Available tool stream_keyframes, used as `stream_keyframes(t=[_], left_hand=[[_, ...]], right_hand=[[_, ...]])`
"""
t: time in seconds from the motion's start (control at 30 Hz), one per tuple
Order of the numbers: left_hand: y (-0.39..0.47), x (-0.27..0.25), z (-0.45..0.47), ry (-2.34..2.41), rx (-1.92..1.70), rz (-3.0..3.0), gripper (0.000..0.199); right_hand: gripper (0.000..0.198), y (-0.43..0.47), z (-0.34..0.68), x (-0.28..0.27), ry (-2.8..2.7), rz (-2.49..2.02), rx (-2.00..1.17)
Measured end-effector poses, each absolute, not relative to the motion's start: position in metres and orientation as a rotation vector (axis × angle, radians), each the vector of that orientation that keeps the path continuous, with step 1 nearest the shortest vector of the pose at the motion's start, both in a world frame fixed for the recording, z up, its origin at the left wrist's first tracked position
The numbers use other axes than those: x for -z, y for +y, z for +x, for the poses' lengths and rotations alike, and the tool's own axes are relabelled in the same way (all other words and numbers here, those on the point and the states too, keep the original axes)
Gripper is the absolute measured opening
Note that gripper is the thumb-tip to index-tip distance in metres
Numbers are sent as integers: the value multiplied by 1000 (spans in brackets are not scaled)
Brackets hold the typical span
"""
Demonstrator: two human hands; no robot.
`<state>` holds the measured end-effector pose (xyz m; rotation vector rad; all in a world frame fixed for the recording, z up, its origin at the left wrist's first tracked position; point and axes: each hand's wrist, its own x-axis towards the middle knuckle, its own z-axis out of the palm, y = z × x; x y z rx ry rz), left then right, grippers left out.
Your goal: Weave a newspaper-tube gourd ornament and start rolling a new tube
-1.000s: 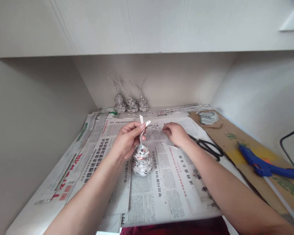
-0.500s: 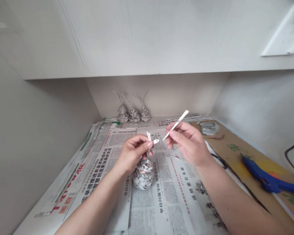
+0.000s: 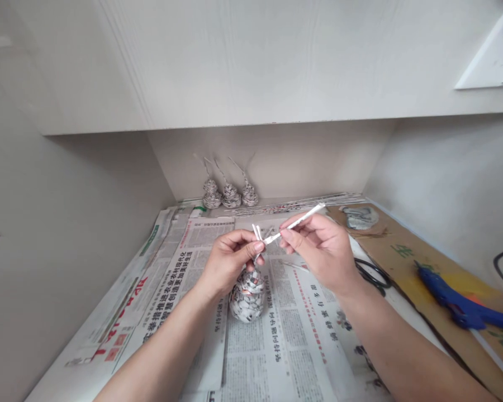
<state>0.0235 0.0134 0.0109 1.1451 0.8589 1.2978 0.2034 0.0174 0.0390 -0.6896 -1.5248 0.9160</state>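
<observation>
A gourd shape woven from newspaper strips (image 3: 247, 298) stands upright on the spread newspaper. At its top my left hand (image 3: 237, 254) pinches the short white paper ends (image 3: 257, 231) that stick up and out. Between thumb and fingers my right hand (image 3: 318, 245) grips a thin rolled paper tube (image 3: 305, 216), slanting up to the right. The tube's lower tip meets the paper end jutting right from my left hand; whether it is inside that end I cannot tell.
Three small woven gourds (image 3: 231, 196) with stems stand at the back, beside several long paper tubes (image 3: 293, 205). Newspaper (image 3: 184, 290) covers the tabletop. To the right lie a blue glue gun (image 3: 456, 304), cardboard (image 3: 396, 251) and a black cable (image 3: 375, 274). A cabinet (image 3: 251, 67) overhangs the back.
My right hand has moved the paper tube slightly down and left, so its tip now touches the paper end at my left hand. The tube lies flatter than before.
</observation>
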Motion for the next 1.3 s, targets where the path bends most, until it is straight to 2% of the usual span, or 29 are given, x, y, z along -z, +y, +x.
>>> stream_keyframes(t=[0.8, 1.3], left_hand=[[13, -12, 23, 847, -1289, 1175, 24], [15, -11, 24, 881, -1328, 1164, 23]], right_hand=[[10, 19, 202, -35, -1593, -686, -1002], [12, 21, 208, -40, -1446, -659, -1098]])
